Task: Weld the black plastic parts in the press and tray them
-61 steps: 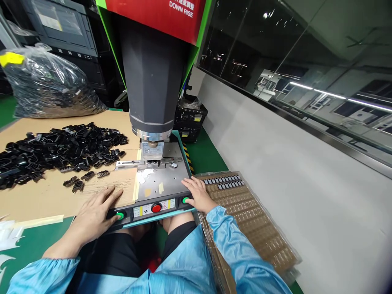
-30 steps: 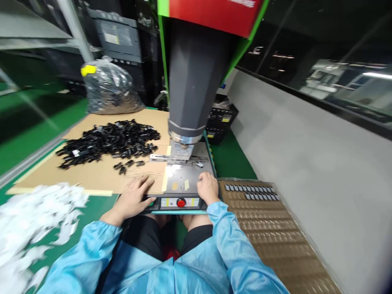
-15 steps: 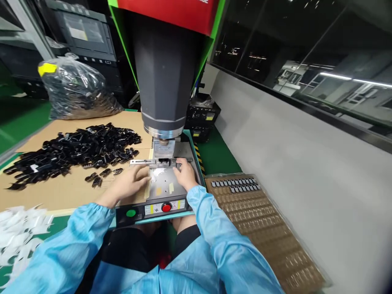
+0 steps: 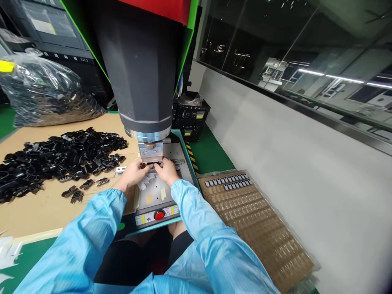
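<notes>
At lower centre sits the red round push-button on the grey machine base. Above it, the left hand and right hand pinch a small black plastic part under the metal press head. The brown compartment tray, right, is mostly unfilled; a heap of loose black plastic parts waits at left.

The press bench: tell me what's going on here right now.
A person in a blue coat has both hands at the fixture under the grey press head. The left hand and right hand meet at a small black part just below the metal block. A red button sits on the front panel. Loose black parts lie on cardboard to the left, and a brown tray lies to the right.
</notes>
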A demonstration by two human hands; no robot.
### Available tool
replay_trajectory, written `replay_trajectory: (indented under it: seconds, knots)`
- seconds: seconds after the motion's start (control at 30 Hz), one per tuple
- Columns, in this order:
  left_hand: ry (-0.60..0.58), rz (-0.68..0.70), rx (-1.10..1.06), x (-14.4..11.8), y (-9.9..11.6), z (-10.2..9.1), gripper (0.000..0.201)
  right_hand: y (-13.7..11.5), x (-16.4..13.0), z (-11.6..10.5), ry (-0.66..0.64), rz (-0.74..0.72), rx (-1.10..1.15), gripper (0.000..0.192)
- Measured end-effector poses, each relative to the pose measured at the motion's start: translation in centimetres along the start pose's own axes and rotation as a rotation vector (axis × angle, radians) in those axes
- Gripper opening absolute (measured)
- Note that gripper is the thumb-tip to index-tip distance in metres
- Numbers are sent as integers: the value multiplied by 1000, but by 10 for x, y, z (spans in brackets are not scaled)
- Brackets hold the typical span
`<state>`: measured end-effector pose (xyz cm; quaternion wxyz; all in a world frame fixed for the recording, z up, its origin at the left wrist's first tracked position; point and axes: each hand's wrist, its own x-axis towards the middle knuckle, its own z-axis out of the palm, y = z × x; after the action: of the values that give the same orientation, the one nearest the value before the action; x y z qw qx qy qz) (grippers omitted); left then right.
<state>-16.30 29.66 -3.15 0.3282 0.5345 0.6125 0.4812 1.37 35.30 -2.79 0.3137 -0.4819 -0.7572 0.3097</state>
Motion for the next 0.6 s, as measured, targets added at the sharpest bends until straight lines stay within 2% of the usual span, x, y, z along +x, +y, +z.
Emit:
replay_trajectory:
  seconds: [0.07, 0.13, 0.23, 0.33, 0.47, 0.6]
  knots:
    - [27, -13, -36, -13, 2, 2, 61, 3, -8, 0, 18, 27, 126, 11]
    - [68, -38, -112, -36, 4, 8, 69, 8, -25, 2, 58, 46, 286, 20]
    - [140, -96, -348, -80, 7, 19, 75, 14, -66, 6, 94, 41, 522, 36]
    - [140, -157, -501, -123, 12, 31, 73, 12, -111, 9, 62, 21, 683, 39]
    - [126, -184, -568, -159, 15, 42, 69, 2, -150, 8, 31, 15, 752, 38]
    - [144, -166, -590, -176, 14, 47, 61, -5, -167, 5, 26, 34, 728, 39]
